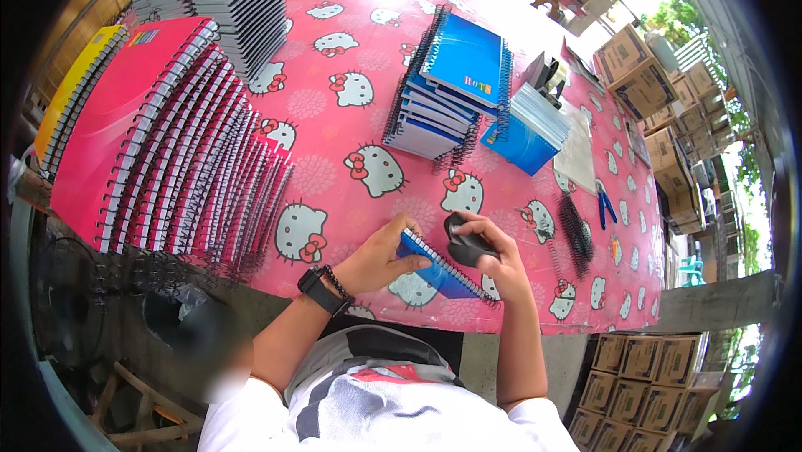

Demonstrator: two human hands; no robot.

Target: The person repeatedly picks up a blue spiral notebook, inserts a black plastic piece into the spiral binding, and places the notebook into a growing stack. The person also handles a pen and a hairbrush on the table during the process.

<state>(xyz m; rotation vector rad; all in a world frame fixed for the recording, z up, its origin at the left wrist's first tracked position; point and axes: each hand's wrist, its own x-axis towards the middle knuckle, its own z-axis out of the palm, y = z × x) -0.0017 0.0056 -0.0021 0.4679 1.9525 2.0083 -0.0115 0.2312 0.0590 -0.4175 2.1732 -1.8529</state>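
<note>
- A table under a pink cartoon-cat tablecloth (334, 143) fills the middle of the view.
- A slanted row of pink spiral notebooks (159, 143) lies along its left side, with a yellow notebook (71, 93) at the far left edge.
- A grey-edged stack of notebooks (234, 1) stands at the upper left.
- A pile of blue spiral notebooks (447, 88) sits in the centre, just beside a second blue stack with clear covers (530, 130).
- Loose black binding coils (575, 231) lie near the right edge of the table, close to blue-handled pliers (606, 205).
- Cardboard boxes (647, 88) are stacked on the right; more boxes (639, 389) stand at the lower right.
</note>
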